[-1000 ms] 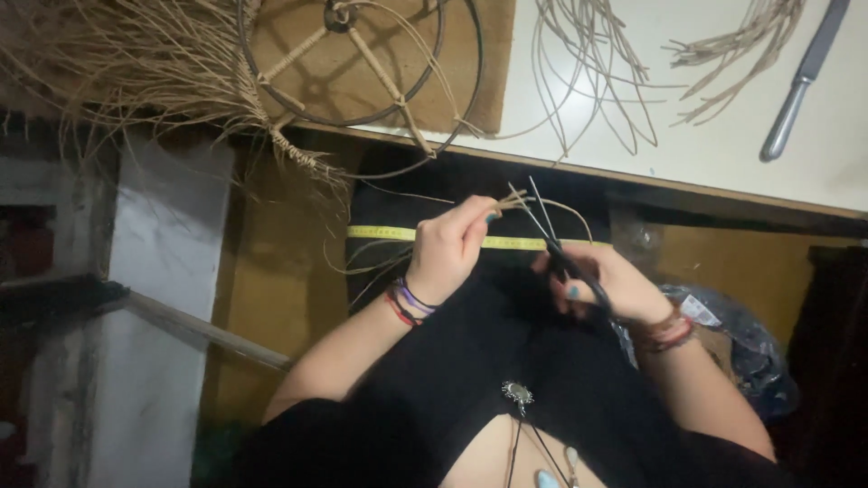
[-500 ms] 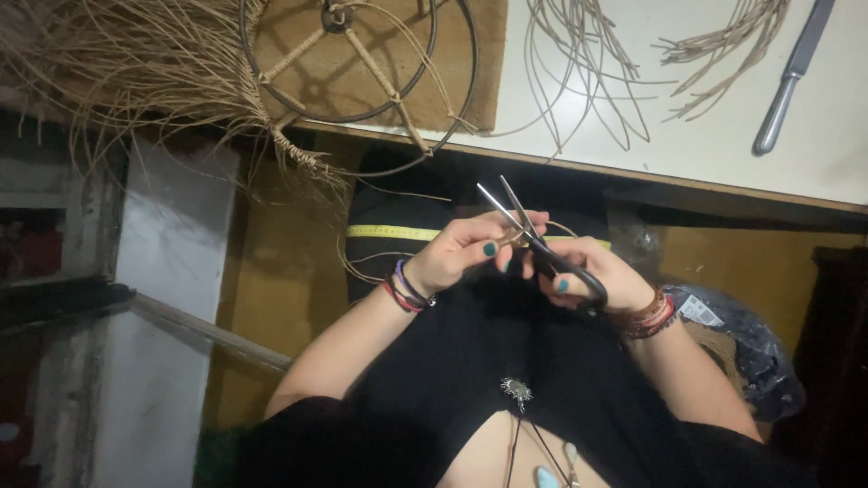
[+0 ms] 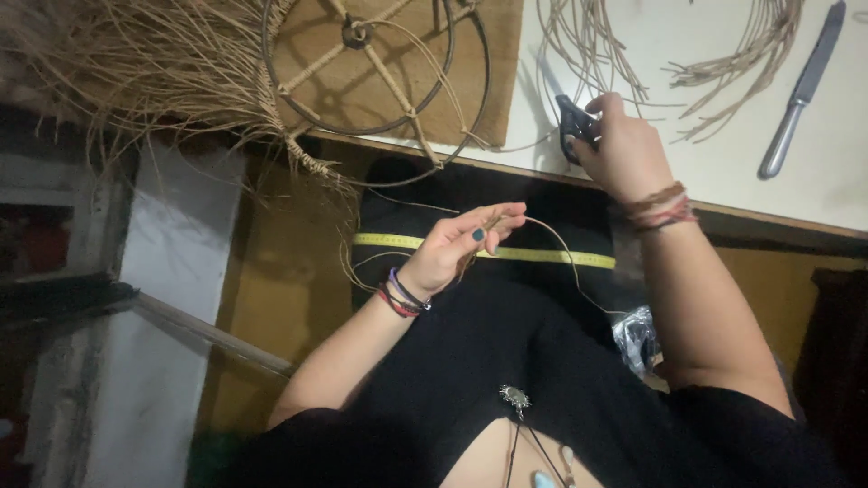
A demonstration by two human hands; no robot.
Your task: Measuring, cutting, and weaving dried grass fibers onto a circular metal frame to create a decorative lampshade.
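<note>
Thin tan fibre strand [image 3: 551, 237] pinched in left hand [image 3: 457, 248] fingers, black-handled scissors [image 3: 575, 126] gripped by right hand [image 3: 626, 149], now raised from lap onto white counter [image 3: 723, 126], beside round wire frame [image 3: 375, 68]

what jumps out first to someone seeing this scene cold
The round wire frame with cane spokes at the table's edge draws the eye, with a mass of loose straw-coloured fibre spilling off to its left. Below it, the left hand pinches a thin strand over a lap crossed by a yellow measuring tape. The right hand rests black-handled scissors on the white table, near a knife.
</note>
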